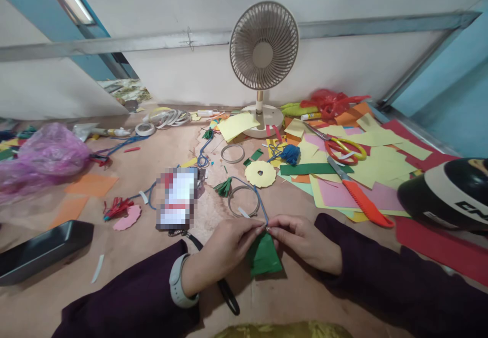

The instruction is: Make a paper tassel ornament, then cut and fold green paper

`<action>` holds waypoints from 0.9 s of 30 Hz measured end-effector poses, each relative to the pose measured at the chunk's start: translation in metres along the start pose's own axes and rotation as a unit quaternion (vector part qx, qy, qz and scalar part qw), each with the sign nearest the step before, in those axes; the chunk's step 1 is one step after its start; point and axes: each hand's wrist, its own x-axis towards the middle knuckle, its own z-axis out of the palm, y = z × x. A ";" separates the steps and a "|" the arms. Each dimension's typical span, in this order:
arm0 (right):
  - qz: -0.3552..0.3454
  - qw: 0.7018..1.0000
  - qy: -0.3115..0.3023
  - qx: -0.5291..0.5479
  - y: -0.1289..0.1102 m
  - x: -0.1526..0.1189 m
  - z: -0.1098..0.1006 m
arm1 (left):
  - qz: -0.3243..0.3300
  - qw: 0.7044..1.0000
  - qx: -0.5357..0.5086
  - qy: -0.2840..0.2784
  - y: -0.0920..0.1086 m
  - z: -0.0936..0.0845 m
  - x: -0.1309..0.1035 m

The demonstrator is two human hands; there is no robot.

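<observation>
A piece of green paper [266, 257], gathered at its top and flaring downward, hangs between my two hands. My left hand [232, 244] pinches its upper left side. From the right, my right hand [305, 241] grips the gathered top with thumb and forefinger, where a blue cord [261, 203] meets the paper. The cord runs up past a ring [244, 186] to a small green paper tassel [223, 187]. Just above lies a scalloped yellow paper disc [260, 174] with a hole in its middle.
A fan [264, 45] stands at the back. On the right are scissors [339, 145], an orange-handled cutter [368, 203], coloured paper sheets and a dark round object [446, 195]. To the left lie a pixelated flat object [177, 201], a black case [46, 251] and a pink plastic bag [53, 155].
</observation>
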 end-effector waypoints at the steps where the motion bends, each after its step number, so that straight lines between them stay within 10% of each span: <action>1: 0.005 1.000 0.005 0.002 0.000 0.000 0.001 | 0.006 1.000 0.024 0.003 0.000 0.001 -0.001; 14: -0.075 0.992 0.091 -0.037 -0.007 0.007 -0.007 | -0.017 0.999 0.028 -0.008 0.002 0.001 0.000; 27: -0.002 0.990 -0.138 0.004 -0.005 0.017 -0.019 | -0.113 0.959 -0.235 -0.108 -0.011 -0.008 0.012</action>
